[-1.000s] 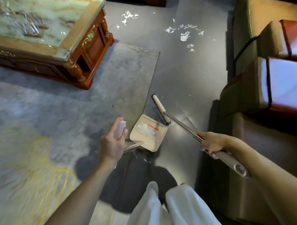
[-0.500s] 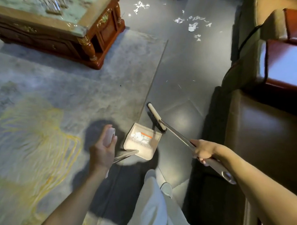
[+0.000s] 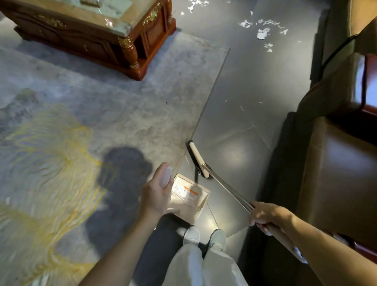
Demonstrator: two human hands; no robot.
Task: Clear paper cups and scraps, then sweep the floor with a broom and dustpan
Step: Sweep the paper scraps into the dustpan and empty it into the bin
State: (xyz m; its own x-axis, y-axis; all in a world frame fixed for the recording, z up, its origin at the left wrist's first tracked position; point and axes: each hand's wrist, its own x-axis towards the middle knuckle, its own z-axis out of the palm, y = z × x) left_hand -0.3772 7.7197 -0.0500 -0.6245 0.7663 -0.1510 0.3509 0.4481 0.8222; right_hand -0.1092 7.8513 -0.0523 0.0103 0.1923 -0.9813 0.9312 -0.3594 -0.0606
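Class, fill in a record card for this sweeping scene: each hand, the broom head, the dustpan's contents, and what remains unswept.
Left hand: grips the dustpan by its upright handle
Right hand: grips the broom by its shaft
Broom head: at the rug edge, just beyond the dustpan
In dustpan: white scraps, one piece with an orange strip
Unswept: torn paper on the grey floor far ahead, past the coffee table

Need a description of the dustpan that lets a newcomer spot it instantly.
Follow the right edge of the grey rug down toward the person's white shoes. Just ahead of them, below the broom head, is the dustpan, its handle in the left hand. Unlike anything nearby, it is a beige square tray with an orange-striped scrap inside.
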